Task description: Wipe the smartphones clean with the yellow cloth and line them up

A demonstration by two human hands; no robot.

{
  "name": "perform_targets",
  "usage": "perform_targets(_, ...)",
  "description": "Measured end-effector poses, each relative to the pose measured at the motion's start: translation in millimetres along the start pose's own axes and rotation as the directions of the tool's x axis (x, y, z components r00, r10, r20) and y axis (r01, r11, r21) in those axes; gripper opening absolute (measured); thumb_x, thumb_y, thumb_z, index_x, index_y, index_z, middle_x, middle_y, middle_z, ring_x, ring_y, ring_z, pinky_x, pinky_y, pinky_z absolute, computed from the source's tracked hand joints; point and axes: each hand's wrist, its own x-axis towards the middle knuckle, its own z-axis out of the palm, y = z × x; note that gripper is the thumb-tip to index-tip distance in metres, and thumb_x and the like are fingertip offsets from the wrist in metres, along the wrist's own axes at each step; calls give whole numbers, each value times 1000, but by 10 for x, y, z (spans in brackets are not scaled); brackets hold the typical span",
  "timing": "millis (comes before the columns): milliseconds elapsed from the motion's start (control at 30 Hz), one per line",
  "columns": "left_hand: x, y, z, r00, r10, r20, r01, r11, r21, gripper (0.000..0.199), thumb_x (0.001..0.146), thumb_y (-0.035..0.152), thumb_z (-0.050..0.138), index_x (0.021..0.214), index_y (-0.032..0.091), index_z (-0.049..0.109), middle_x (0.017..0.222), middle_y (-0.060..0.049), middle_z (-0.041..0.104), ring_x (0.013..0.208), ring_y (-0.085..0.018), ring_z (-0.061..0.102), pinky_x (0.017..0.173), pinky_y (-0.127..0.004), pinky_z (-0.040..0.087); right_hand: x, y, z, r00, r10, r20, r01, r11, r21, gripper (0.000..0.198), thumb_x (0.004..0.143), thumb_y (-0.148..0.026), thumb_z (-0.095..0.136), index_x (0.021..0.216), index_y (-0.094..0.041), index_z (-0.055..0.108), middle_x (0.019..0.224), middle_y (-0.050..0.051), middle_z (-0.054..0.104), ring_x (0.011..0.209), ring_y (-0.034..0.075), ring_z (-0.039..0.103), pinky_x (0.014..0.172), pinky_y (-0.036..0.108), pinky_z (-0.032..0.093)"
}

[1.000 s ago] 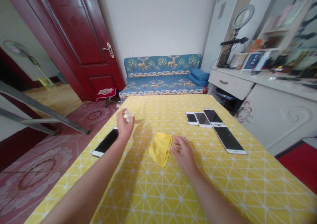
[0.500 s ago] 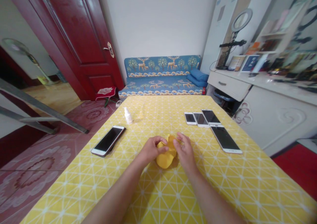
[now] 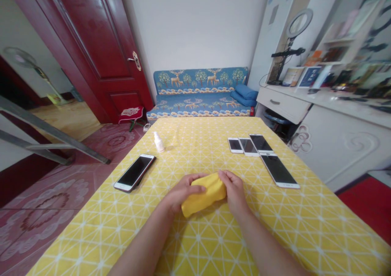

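Observation:
A plain yellow cloth (image 3: 205, 196), folded into a rough oblong, is held between my two hands just above the table. My left hand (image 3: 182, 191) grips its left part, thumb lying across the front and fingers behind. On the right end, my right hand (image 3: 234, 187) pinches the cloth's upper corner between thumb and fingers. To the left of my hands a smartphone (image 3: 135, 172) with a dark screen lies face up. Beyond it stands a small white spray bottle (image 3: 159, 142).
Several white-edged phones lie at the table's right, the nearest a large phone (image 3: 279, 171). The yellow patterned tablecloth (image 3: 198, 243) covers the table. Past the far edge is a blue bench (image 3: 198, 101); a white cabinet (image 3: 345, 133) stands at the right.
The crumpled yellow cloth has been spread into a longer, flatter folded shape. My hands are a little farther apart, and my right fingers have closed on its right end.

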Motion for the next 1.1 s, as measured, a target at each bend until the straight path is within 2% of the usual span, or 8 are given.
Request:
perform_targets(133, -7, -34, -3, 990, -133, 41, 131, 991, 31, 31, 67, 31, 73, 90, 11, 69, 75, -8, 70, 57, -15, 64, 53, -24, 49, 7, 45, 11, 1000, -2, -31, 4, 999, 54, 33, 76, -48, 65, 66, -20, 52, 60, -5, 47, 57, 12, 43, 53, 23, 35)
perform_targets(267, -20, -30, 1, 990, -130, 48, 129, 991, 32, 29, 66, 34, 74, 83, 10, 70, 72, -7, 70, 55, -13, 62, 51, -22, 47, 8, 67, -3, 998, 32, -58, -30, 999, 19, 32, 79, -49, 61, 68, -20, 53, 61, -4, 47, 58, 13, 44, 54, 24, 36)
perform_targets(467, -49, -9, -46, 992, -127, 25, 124, 988, 89, 27, 69, 34, 74, 81, 10, 70, 69, -4, 68, 52, -10, 59, 48, -18, 42, -6, 24, -24, 993, -73, -91, 56, 982, -181, 34, 82, -45, 57, 61, -20, 48, 59, -5, 43, 58, 13, 40, 54, 24, 33)
perform_targets(667, -42, -21, 1, 996, -87, 28, 86, 996, 26, 29, 70, 34, 74, 83, 9, 69, 67, -5, 68, 50, -11, 59, 47, -19, 43, 11, 81, -19, 979, -14, -206, 18, 1000, 20, 32, 77, -46, 64, 63, -20, 54, 59, -5, 51, 58, 13, 46, 56, 24, 37)
perform_targets(800, 14, -61, 97, 998, 23, -55, -33, 981, -190, 36, 73, 32, 72, 100, 8, 67, 82, -11, 72, 61, -15, 65, 57, -23, 49, 43, 31, -16, 986, 163, -24, -151, 952, 267, 46, 76, -63, 60, 83, -18, 67, 71, 2, 65, 62, 16, 58, 59, 27, 46)
perform_targets(900, 79, -113, 146, 985, 73, -158, -125, 929, -350, 38, 79, 34, 67, 108, 10, 64, 95, -14, 72, 73, -18, 67, 66, -26, 52, 53, -28, -10, 957, 268, 107, -288, 906, 310, 62, 69, -73, 60, 95, -17, 70, 76, 6, 69, 64, 17, 62, 59, 27, 49)
perform_targets(1000, 119, -161, 168, 982, 86, -167, -151, 891, -428, 34, 83, 35, 63, 106, 10, 64, 99, -14, 71, 79, -19, 68, 72, -28, 52, 21, -60, 11, 927, 304, 219, -360, 883, 301, 61, 66, -69, 67, 101, -19, 68, 79, 5, 70, 66, 16, 64, 61, 26, 50)
perform_targets(1100, 105, -178, 196, 984, 134, -119, -172, 890, -422, 33, 83, 34, 62, 106, 10, 64, 96, -13, 71, 78, -19, 67, 71, -28, 52, -36, -66, 31, 899, 248, 361, -352, 899, 260, 47, 74, -57, 69, 100, -19, 69, 83, 5, 71, 71, 16, 65, 67, 26, 50)
